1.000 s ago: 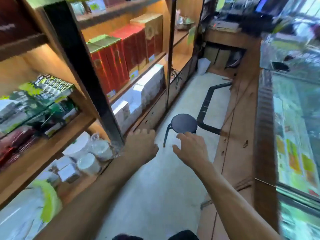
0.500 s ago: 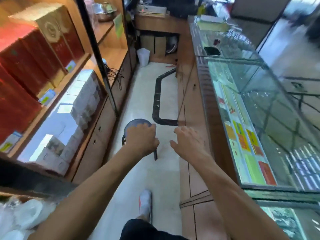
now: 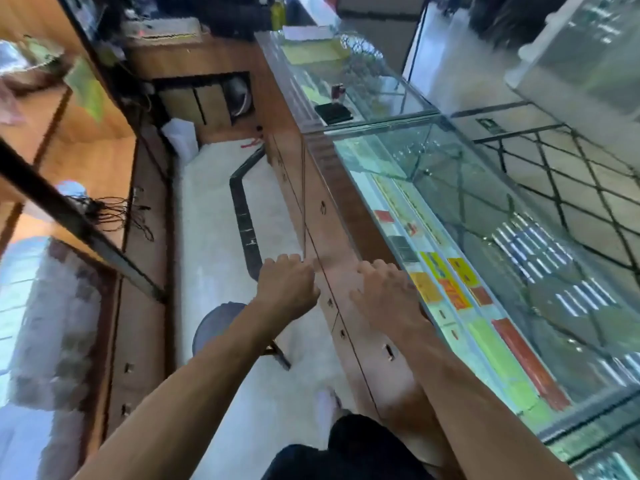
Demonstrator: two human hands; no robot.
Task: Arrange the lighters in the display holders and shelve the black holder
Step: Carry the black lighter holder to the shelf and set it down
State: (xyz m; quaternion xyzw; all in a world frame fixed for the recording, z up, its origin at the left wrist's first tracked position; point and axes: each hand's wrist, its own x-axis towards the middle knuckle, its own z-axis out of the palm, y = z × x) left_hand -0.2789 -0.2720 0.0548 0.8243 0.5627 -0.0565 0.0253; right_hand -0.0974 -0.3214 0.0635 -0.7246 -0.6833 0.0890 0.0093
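Observation:
My left hand (image 3: 285, 287) and my right hand (image 3: 384, 296) reach forward, side by side, over the aisle beside the counter. Both hold nothing and their fingers hang loosely curled. A black holder (image 3: 333, 111) lies far ahead on the glass countertop (image 3: 398, 102), well beyond both hands. A small dark red object (image 3: 337, 90) stands just behind it. I cannot make out individual lighters.
A long glass display counter (image 3: 502, 237) with a wooden back and drawers (image 3: 332, 271) runs along the right. Wooden shelving (image 3: 86, 174) lines the left. A round black stool (image 3: 221, 323) stands under my left forearm. A white bag (image 3: 181, 138) sits at the aisle's end.
The view has swung right, from the shelves with boxes toward the glass counter. Both hands stayed empty and forward; the stool now lies under my left forearm.

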